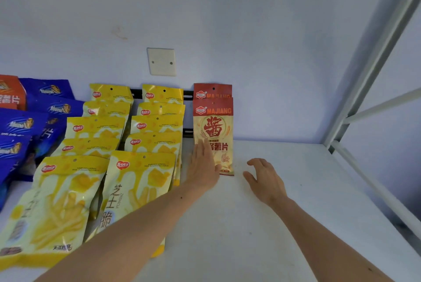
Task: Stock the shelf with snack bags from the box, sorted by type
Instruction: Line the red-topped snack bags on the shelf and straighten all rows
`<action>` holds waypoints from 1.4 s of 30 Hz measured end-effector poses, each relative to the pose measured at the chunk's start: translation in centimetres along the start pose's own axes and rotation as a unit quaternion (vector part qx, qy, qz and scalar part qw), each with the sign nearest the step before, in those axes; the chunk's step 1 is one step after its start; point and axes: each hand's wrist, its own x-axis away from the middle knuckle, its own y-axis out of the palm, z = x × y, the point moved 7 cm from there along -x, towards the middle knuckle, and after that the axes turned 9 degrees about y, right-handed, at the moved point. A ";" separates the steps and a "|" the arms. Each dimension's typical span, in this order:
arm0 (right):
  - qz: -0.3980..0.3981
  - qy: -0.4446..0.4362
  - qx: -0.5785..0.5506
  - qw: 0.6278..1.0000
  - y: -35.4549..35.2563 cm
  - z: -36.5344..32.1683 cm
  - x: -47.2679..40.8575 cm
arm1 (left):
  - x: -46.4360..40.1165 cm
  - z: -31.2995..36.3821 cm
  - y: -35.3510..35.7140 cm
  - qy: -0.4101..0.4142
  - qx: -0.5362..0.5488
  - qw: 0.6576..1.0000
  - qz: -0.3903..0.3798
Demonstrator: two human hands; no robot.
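Red MAJIANG bag [213, 136] standing on white shelf [284, 190], just right of yellow bags [141, 190]. Left hand [202, 168] pressing it flat-fingered; right hand [266, 181] hovering wide, holding nothing. Person should be nudging gently, keeping bag upright, lined behind-front.

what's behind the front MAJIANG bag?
A second MAJIANG bag stands behind the front MAJIANG bag; only its red top shows. Behind that is the wall. The left hand covers the front bag's lower left.

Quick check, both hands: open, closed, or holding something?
Left hand: open, straight fingers pressing on the front MAJIANG bag.
Right hand: open, fingers loosely curled, holding nothing, above the shelf.
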 end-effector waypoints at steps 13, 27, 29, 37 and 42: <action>0.088 0.073 0.057 0.992 -3.8 3.6 17.5 | 13.8 7.9 1.0 0.233 -0.013 0.969 -0.080; 0.194 0.155 0.075 0.966 -6.3 17.4 37.6 | 29.4 19.6 10.2 0.405 0.015 0.907 -0.112; 0.185 0.166 0.084 0.965 -5.7 19.9 40.7 | 32.0 20.6 12.2 0.404 0.029 0.906 -0.124; 0.071 0.206 0.065 0.974 -0.7 29.7 51.5 | 42.5 23.4 22.3 0.336 0.021 0.921 -0.197; 0.004 0.201 0.036 0.979 3.6 34.9 56.0 | 48.5 23.4 28.7 0.247 0.044 0.936 -0.245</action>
